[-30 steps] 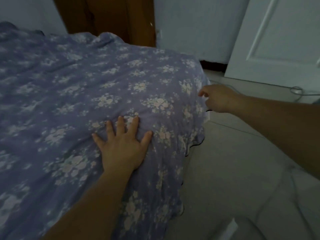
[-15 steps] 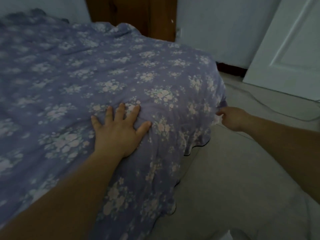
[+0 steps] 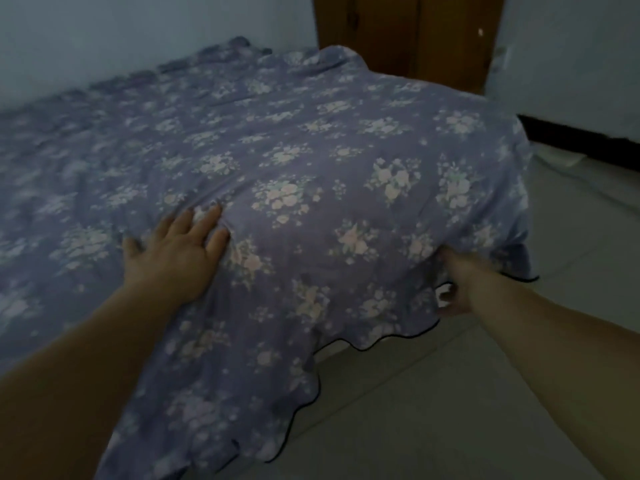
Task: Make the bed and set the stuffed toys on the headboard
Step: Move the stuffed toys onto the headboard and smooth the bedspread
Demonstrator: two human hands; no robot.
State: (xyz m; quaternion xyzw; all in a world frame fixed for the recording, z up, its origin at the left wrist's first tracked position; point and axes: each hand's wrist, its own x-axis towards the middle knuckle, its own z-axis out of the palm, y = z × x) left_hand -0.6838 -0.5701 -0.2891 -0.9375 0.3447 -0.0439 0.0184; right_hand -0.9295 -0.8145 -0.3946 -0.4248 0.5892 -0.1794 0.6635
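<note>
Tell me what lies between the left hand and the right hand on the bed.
In the head view, only the purple floral bedspread lies between the left hand, pressed flat on top, and the right hand, at its hanging scalloped edge. No other object shows there.

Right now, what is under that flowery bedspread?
The bedspread hides the whole bed, so nothing beneath it shows. Only a dark gap shows below its scalloped hem. The left hand presses flat on top; the right hand is at its edge.

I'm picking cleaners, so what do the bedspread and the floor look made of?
Bedspread: soft woven cloth, probably cotton, matte; it wrinkles around the left hand and hangs in folds. Floor: pale hard tile, slightly glossy, with faint joint lines.
</note>
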